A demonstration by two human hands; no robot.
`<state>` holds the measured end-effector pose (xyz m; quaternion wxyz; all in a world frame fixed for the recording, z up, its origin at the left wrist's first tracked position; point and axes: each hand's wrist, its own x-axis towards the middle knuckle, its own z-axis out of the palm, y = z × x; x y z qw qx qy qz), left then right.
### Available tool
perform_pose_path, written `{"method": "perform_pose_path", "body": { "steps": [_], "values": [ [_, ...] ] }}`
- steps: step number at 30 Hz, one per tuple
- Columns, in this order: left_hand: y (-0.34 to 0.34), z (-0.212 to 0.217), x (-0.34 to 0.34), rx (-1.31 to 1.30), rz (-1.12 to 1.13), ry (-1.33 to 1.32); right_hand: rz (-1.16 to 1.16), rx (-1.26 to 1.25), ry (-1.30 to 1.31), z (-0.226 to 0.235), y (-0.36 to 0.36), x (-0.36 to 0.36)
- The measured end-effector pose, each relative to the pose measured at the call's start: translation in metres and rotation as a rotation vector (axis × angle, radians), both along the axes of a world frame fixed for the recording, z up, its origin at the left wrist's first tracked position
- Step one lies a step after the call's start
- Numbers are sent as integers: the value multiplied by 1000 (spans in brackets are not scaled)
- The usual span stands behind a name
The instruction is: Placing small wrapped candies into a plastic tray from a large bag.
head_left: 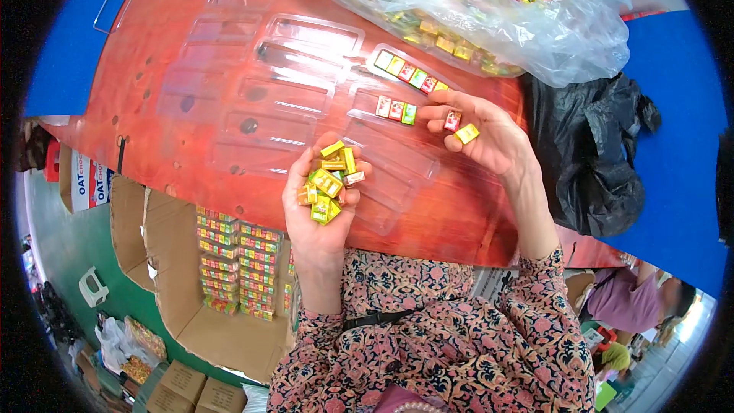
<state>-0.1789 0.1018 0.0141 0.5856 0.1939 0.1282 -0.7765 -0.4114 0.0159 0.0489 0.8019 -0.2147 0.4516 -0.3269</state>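
Note:
My left hand [311,231] is palm up, fingers curled round a heap of small wrapped candies [327,183], mostly yellow and a few green. My right hand [493,136] is half turned up and holds a red candy [453,120] and a yellow candy [466,134] at its fingers. Beneath both lies a clear plastic tray [283,118] with long compartments. One far compartment holds a row of candies [407,72] in mixed colours. The neighbouring compartment has a shorter row of three candies [396,110], just left of my right fingertips.
A large clear bag [566,38] full of wrapped candies spreads over the far side of the red table [145,99]. A black plastic bag [585,153] lies to the right. Below left, an open cardboard box [176,260] contains stacked filled packs [258,271]. Another person [631,298] is at the lower right.

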Motion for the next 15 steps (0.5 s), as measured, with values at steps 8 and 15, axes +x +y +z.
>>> {"method": "perform_pose_path", "body": {
  "steps": [8, 15],
  "values": [
    [2, 4, -3, 19, 0, -35, 115, -246, 127, 6, 15, 4],
    [5, 2, -3, -14, 7, -3, 106, -400, 485, -5, 14, -1]
  ]
}}
